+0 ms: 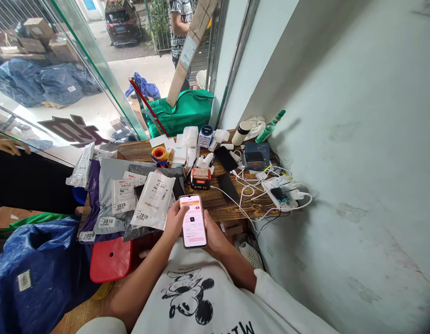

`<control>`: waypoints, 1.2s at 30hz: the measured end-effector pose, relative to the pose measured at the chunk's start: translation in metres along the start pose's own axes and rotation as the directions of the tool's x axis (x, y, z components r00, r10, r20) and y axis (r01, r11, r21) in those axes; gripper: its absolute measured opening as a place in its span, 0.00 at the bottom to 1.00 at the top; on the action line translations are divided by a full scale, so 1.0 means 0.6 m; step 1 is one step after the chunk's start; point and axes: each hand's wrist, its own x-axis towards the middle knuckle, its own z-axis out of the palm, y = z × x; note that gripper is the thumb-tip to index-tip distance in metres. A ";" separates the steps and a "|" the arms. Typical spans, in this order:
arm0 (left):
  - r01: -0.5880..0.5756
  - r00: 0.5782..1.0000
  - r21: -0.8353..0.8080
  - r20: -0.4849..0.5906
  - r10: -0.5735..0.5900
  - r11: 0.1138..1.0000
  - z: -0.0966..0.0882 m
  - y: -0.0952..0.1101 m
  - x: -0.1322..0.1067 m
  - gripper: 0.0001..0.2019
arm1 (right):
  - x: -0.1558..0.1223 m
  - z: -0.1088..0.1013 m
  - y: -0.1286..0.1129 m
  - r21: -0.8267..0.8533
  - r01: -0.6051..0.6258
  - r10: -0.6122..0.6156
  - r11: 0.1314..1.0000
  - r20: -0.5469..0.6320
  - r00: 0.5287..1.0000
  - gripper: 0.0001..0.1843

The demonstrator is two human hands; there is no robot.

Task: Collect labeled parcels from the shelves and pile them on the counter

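A lit smartphone [196,234] is held upright in front of my chest, its screen white and pink with an orange band on top. My left hand [173,220] is closed around its left side, the thumb over the upper screen. Along the right edge, my right hand [214,234] grips the phone too. Left of the phone lies a white parcel [154,199] marked 2019, on top of several other mailer bags, among them a grey parcel [112,195] marked 3018. Just beyond the phone sits a small orange-black label printer [201,180].
On the wooden table [232,212] are two dark phones [226,159], tape rolls [159,154], a grey printer [256,157], a power strip [279,192] with tangled white cables and a green bottle [270,127]. A red stool [110,260] and blue sack [37,278] stand left. Another person's hand [9,143] shows far left.
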 end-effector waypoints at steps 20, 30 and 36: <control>-0.034 0.931 0.311 -0.336 0.144 0.950 -0.103 -0.036 0.022 0.25 | 0.084 -0.087 0.016 -0.159 -0.102 0.038 0.982 -0.361 0.932 0.34; 0.199 0.500 0.531 -0.778 0.381 0.823 -0.462 -0.055 -0.044 0.22 | 0.166 -0.213 0.003 -0.635 -0.169 -0.385 0.754 -0.635 0.670 0.29; 0.103 0.724 0.591 -0.596 0.348 0.800 -0.604 -0.006 0.084 0.32 | 0.203 -0.019 0.050 -0.906 0.275 -0.686 0.323 -0.024 0.727 0.31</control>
